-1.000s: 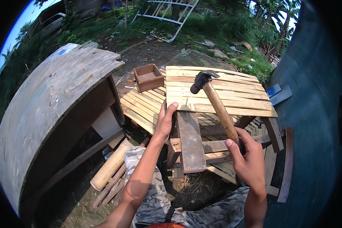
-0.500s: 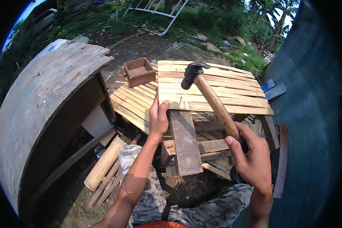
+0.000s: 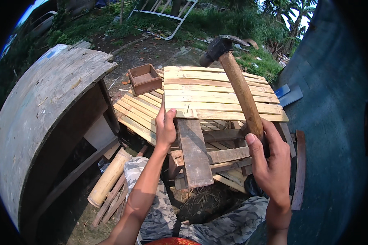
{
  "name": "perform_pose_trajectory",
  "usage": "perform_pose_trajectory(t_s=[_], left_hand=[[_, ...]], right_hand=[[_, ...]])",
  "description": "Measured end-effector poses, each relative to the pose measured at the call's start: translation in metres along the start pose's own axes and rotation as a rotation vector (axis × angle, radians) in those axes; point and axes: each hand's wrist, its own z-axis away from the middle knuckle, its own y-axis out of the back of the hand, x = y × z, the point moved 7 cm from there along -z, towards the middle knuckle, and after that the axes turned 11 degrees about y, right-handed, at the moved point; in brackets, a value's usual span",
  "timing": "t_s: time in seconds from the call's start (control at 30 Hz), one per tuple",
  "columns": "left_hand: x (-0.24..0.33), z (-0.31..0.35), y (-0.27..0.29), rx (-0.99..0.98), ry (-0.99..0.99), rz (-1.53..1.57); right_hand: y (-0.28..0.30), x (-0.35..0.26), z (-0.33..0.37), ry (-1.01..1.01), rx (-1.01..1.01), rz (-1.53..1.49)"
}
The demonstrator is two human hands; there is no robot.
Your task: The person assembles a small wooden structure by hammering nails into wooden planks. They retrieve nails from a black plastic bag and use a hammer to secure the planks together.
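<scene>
My right hand (image 3: pixel 270 161) is wrapped round the wooden handle of a claw hammer (image 3: pixel 242 85), its dark metal head raised above the slatted panel. That bamboo slat panel (image 3: pixel 216 87) lies on a wooden support, and a thin nail (image 3: pixel 188 109) stands up from its near left part. At the panel's near left corner my left hand (image 3: pixel 166 127) grips the edge, thumb on top and fingers hidden beneath. A worn dark plank (image 3: pixel 194 153) juts out toward me from under the panel.
A small brown wooden box (image 3: pixel 145 85) sits on another slatted panel (image 3: pixel 137 112) behind my left hand. A weathered board table (image 3: pixel 49 94) stands at the left, above a thick bamboo piece (image 3: pixel 108 177). A blue-green wall (image 3: pixel 331 130) rises at the right.
My right hand has lifted the hammer, so its head is higher and farther from the nail. My left hand keeps its hold on the panel's corner.
</scene>
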Motion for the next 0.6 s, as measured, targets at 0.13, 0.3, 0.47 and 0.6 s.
perform_pose_trajectory(t_s=[0.13,0.3,0.47,0.6], left_hand=[[0.001,0.0,0.001,0.003,0.003,0.0],[0.004,-0.003,-0.001,-0.036,-0.022,0.036],[-0.001,-0.002,0.0,-0.035,0.0,0.084],[-0.003,-0.002,0.002,-0.064,0.037,0.075]], right_hand=[[-0.02,-0.002,0.002,-0.04,0.009,-0.099],[-0.018,0.011,0.009,-0.207,-0.254,0.018],[-0.01,-0.001,0.004,-0.002,-0.04,0.003],[-0.032,0.001,0.009,-0.033,-0.303,0.057]])
